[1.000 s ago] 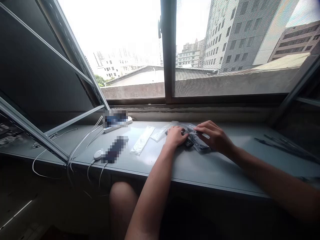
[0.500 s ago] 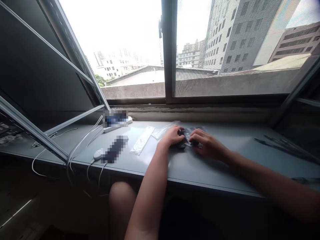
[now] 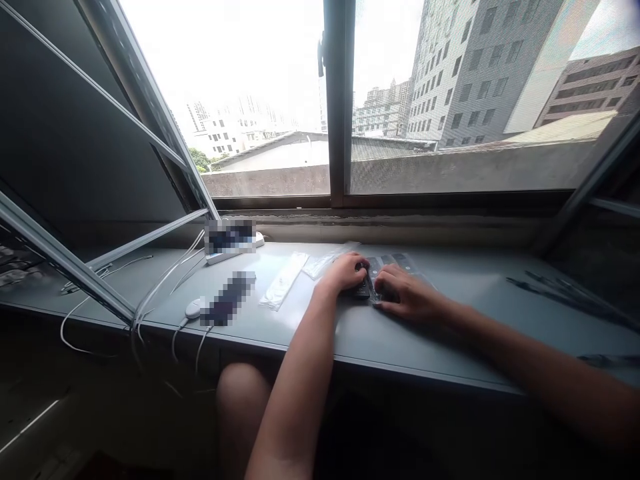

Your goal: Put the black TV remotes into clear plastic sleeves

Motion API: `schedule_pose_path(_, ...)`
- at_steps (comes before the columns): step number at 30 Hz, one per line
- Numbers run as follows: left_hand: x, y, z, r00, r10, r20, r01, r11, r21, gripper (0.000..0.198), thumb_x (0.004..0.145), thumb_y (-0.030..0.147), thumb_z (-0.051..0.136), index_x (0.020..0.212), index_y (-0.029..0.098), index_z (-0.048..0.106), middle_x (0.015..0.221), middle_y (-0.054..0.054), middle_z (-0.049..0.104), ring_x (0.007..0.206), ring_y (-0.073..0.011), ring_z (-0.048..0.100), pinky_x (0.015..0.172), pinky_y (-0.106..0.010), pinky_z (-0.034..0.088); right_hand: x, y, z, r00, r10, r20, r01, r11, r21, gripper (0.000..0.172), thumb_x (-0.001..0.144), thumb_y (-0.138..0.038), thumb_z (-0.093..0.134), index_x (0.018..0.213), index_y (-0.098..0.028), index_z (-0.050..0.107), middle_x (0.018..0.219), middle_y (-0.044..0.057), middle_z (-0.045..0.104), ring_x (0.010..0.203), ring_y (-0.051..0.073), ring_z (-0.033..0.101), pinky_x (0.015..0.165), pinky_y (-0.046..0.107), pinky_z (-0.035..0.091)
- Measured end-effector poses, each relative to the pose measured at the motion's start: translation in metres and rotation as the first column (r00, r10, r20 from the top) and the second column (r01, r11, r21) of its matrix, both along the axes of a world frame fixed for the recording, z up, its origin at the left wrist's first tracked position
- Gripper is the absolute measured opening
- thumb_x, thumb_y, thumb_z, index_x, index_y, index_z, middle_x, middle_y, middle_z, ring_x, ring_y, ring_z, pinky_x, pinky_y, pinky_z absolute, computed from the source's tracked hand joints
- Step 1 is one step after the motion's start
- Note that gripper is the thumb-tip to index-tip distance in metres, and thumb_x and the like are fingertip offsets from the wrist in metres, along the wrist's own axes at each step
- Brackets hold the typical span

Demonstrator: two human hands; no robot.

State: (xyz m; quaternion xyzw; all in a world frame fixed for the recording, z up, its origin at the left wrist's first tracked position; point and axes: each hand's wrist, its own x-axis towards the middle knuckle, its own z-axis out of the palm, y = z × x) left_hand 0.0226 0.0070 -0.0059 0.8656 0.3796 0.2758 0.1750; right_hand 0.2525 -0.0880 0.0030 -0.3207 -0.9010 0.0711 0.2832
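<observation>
My left hand (image 3: 345,271) is closed over a dark, flat thing (image 3: 359,291) on the table, which has small pale marks like keys; the hand hides much of it. Just to its right lies a clear plastic bag (image 3: 400,261) with dark, shiny patches. The fingers of my right hand (image 3: 406,291) are curled and pinch this bag near the dark thing's right edge. Left of my hands are a flat white packet (image 3: 285,281) in plastic and another clear plastic bag (image 3: 320,263).
A white power strip (image 3: 235,249) with cables stands at the back left, by a metal frame (image 3: 193,160). A white round charger (image 3: 194,308) and a blurred-out dark object (image 3: 227,300) lie nearer. Dark cables (image 3: 565,293) lie at the right. The table's front edge (image 3: 400,369) runs below my forearms.
My right hand has shifted slightly, with its fingers more curled. More of the clear bag shows behind it, and more of the dark thing shows beside my left hand, which stays put.
</observation>
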Motion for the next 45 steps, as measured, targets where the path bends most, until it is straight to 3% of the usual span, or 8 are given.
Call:
schedule_pose_path(9,0.002,0.004,-0.001,0.996,-0.047,0.073,0.046,0.999,0.005,0.028,0.096,0.025,0.061,0.112,0.027,0.084,0.126,-0.007,0.079,0.12,-0.0254,0.072,0.117,-0.036,0.051,-0.004,-0.001,0.003,0.996,0.087,-0.028,-0.087,0.996,0.0,0.021,0.099,-0.045,0.081,0.112,-0.029,0.077,0.108,0.009,0.072,0.104,0.03,0.067,0.09,0.049,0.058)
schedule_pose_path(15,-0.004,0.006,0.007,0.956,0.225,0.188,-0.245,0.965,0.093,0.037,0.109,0.037,0.051,0.103,0.022,0.083,0.123,-0.016,0.076,0.125,-0.0298,0.067,0.121,-0.042,0.046,-0.007,-0.004,0.006,0.995,0.062,-0.079,-0.059,0.997,0.04,0.012,0.107,-0.035,0.07,0.103,-0.026,0.078,0.101,0.009,0.076,0.094,0.028,0.07,0.083,0.044,0.059)
schedule_pose_path(18,-0.01,0.007,0.005,0.93,0.359,0.083,-0.365,0.928,0.078,0.039,0.109,0.044,0.052,0.098,0.022,0.083,0.116,-0.016,0.078,0.128,-0.0318,0.065,0.123,-0.045,0.042,-0.007,-0.004,0.005,0.994,0.046,-0.098,-0.042,0.998,0.048,0.013,0.107,-0.032,0.067,0.102,-0.025,0.078,0.102,0.009,0.077,0.093,0.028,0.071,0.083,0.045,0.06)
schedule_pose_path(24,-0.013,0.008,-0.002,0.923,0.386,0.005,-0.384,0.92,-0.083,0.05,0.11,0.056,0.046,0.098,0.025,0.084,0.106,-0.015,0.081,0.11,-0.0338,0.074,0.107,-0.044,0.051,-0.005,-0.001,0.001,0.994,0.042,-0.099,-0.038,0.998,0.042,0.015,0.109,-0.031,0.066,0.102,-0.026,0.078,0.103,0.009,0.077,0.094,0.027,0.071,0.083,0.044,0.06)
schedule_pose_path(32,-0.008,0.003,0.006,0.86,0.485,0.158,-0.474,0.874,-0.105,0.035,0.105,0.043,0.06,0.121,0.02,0.08,0.127,-0.019,0.077,0.129,-0.0361,0.069,0.117,-0.046,0.046,-0.007,-0.002,0.001,0.992,0.017,-0.123,-0.011,0.999,0.046,0.017,0.11,-0.033,0.064,0.101,-0.024,0.077,0.102,0.01,0.075,0.093,0.027,0.071,0.082,0.044,0.06)
schedule_pose_path(37,-0.006,0.002,0.015,0.857,0.323,0.4,-0.356,0.934,0.009,0.03,0.107,0.025,0.055,0.123,0.023,0.081,0.129,-0.014,0.078,0.122,-0.03,0.073,0.114,-0.04,0.05,-0.009,-0.003,0.002,0.97,-0.088,-0.227,0.114,0.988,0.108,0.014,0.108,-0.032,0.066,0.118,-0.027,0.074,0.111,0.01,0.075,0.103,0.031,0.072,0.091,0.049,0.061)
schedule_pose_path(41,-0.001,0.0,0.017,0.831,0.123,0.543,-0.164,0.986,0.028,0.042,0.103,0.014,0.06,0.139,0.029,0.074,0.115,-0.005,0.083,0.112,-0.0238,0.076,0.109,-0.037,0.054,-0.008,0.002,-0.001,0.883,-0.21,-0.42,0.263,0.962,0.072,0.036,0.105,-0.037,0.072,0.138,-0.027,0.067,0.129,0.012,0.072,0.117,0.034,0.073,0.104,0.055,0.062)
schedule_pose_path(45,0.003,-0.002,0.017,0.895,-0.029,0.446,-0.039,0.989,0.143,0.065,0.1,0.007,0.059,0.162,0.029,0.057,0.114,-0.002,0.084,0.111,-0.0206,0.075,0.111,-0.038,0.054,0.0,0.015,-0.007,0.723,-0.282,-0.631,0.355,0.935,-0.011,0.066,0.1,-0.042,0.078,0.16,-0.031,0.052,0.157,0.014,0.057,0.143,0.037,0.062,0.118,0.057,0.057)
